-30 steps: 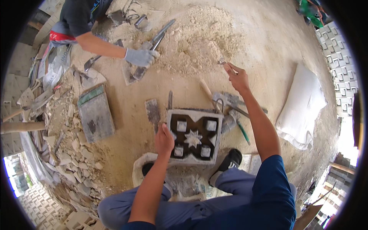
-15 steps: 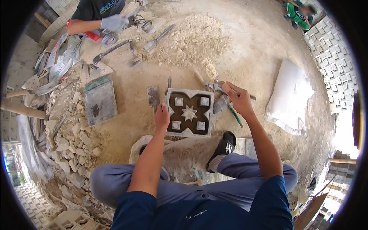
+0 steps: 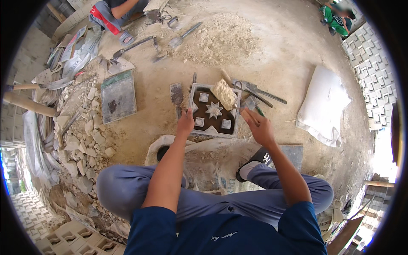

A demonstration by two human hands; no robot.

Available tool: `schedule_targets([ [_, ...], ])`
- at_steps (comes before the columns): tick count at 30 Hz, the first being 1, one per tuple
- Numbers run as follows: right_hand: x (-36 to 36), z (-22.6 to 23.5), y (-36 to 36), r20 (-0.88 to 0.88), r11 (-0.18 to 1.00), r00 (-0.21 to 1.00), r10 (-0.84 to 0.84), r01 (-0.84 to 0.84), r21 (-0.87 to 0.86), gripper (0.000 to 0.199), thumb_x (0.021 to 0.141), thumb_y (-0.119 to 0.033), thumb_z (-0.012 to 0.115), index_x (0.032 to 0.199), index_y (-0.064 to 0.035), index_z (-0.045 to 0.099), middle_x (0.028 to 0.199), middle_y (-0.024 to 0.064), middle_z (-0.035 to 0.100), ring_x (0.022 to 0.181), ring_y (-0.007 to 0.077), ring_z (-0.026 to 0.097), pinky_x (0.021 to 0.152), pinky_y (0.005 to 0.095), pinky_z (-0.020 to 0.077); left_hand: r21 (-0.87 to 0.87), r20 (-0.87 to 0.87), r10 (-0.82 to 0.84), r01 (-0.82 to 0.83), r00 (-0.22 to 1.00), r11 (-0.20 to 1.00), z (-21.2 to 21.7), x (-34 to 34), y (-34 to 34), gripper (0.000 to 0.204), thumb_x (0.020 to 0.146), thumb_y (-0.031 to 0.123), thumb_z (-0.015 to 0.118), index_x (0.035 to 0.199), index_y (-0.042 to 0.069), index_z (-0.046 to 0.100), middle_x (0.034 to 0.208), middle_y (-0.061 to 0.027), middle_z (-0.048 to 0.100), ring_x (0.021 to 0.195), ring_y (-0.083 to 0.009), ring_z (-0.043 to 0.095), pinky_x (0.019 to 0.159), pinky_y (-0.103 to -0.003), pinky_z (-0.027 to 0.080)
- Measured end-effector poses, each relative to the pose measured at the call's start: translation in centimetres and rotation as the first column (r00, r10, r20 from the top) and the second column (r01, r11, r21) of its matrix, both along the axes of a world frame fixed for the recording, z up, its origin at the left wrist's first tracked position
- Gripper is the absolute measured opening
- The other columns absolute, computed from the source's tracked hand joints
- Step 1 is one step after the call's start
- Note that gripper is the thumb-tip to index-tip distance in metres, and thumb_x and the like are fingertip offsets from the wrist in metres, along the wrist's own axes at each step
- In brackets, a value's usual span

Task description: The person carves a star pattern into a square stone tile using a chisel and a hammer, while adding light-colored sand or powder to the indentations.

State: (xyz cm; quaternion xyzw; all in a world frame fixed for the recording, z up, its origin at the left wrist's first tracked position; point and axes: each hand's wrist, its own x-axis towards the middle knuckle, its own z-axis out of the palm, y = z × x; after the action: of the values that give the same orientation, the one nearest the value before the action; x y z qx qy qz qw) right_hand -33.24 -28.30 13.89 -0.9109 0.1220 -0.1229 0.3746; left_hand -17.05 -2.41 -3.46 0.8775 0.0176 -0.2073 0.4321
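A square metal mould (image 3: pixel 212 134) lies in front of me, with small square blocks near its corners and a star shape (image 3: pixel 213 110) in its middle. My left hand (image 3: pixel 185 123) grips its left edge, fingers bent against the frame. In my right hand (image 3: pixel 260 128) is the wooden handle of a trowel (image 3: pixel 238 109). Its blade is hidden under a heap of tan, sandy mix (image 3: pixel 224 94), held over the mould's upper right part. A flat grey-bladed tool (image 3: pixel 176 94) lies just left of the mould.
Metal bars (image 3: pixel 267 94) lie right of the mould. Beyond are a sand heap (image 3: pixel 225 40) and a small shovel (image 3: pixel 177 41). Left are a grey slab (image 3: pixel 121 97) and rubble (image 3: pixel 87 148); right, a white sack (image 3: pixel 321 108). One person (image 3: pixel 112 17) sits far left, another (image 3: pixel 335 19) far right.
My right hand has swung the loaded trowel leftward and nearer, from beyond the mould's corner to over it. My left hand stays at the edge. The far-left person's gloved hand has left view.
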Motion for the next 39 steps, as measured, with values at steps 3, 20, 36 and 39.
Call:
schedule_targets([
  [3, -3.3, 1.2, -0.2, -0.084, 0.997, 0.995, -0.059, 0.054, -0.057, 0.036, 0.094, -0.018, 0.066, 0.13, -0.0122, 0.065, 0.096, 0.0193, 0.072, 0.073, 0.0304, 0.068, 0.071, 0.0339, 0.0526, -0.096, -0.091, -0.027, 0.019, 0.995, 0.995, 0.9, -1.5, -2.8, 0.078, 0.102, 0.062, 0.025, 0.145, -0.002, 0.037, 0.136, -0.0319, 0.051, 0.126, -0.0484, 0.049, 0.103, -0.053, 0.039],
  [20, -4.1, -1.1, 1.7, -0.068, 0.957, 0.997, 0.047, -0.065, -0.284, 0.046, 0.088, -0.025, 0.073, 0.133, -0.027, 0.064, 0.069, 0.0051, 0.059, 0.055, 0.0245, 0.06, 0.052, 0.0375, 0.0498, -0.111, 0.195, 0.12, -0.1, 0.973, 0.989, 0.2, -2.4, -0.5, 0.057, 0.106, 0.052, 0.03, 0.119, 0.004, 0.058, 0.085, -0.0184, 0.06, 0.08, -0.0385, 0.058, 0.072, -0.051, 0.042],
  [36, -4.7, -1.4, 0.9, -0.059, 0.941, 0.998, 0.017, -0.036, -0.335, 0.048, 0.087, -0.019, 0.074, 0.133, -0.0261, 0.064, 0.071, 0.0049, 0.06, 0.053, 0.0241, 0.059, 0.05, 0.0366, 0.0494, -0.146, -0.011, 0.189, -0.188, 0.982, 0.971, -0.9, -2.1, -0.3, 0.07, 0.104, 0.058, 0.032, 0.13, -0.002, 0.057, 0.117, -0.0235, 0.064, 0.113, -0.0362, 0.06, 0.095, -0.042, 0.043],
  [39, -5.1, -1.6, 0.6, -0.053, 0.93, 0.998, -0.035, 0.013, -0.367, 0.048, 0.086, -0.018, 0.074, 0.133, -0.0263, 0.064, 0.072, 0.0041, 0.061, 0.053, 0.0238, 0.059, 0.05, 0.036, 0.05, -0.211, 0.128, 0.252, -0.222, 0.959, 0.952, -0.5, -2.7, -0.9, 0.07, 0.104, 0.058, 0.032, 0.128, -0.003, 0.058, 0.115, -0.0252, 0.065, 0.109, -0.0368, 0.061, 0.093, -0.043, 0.043],
])
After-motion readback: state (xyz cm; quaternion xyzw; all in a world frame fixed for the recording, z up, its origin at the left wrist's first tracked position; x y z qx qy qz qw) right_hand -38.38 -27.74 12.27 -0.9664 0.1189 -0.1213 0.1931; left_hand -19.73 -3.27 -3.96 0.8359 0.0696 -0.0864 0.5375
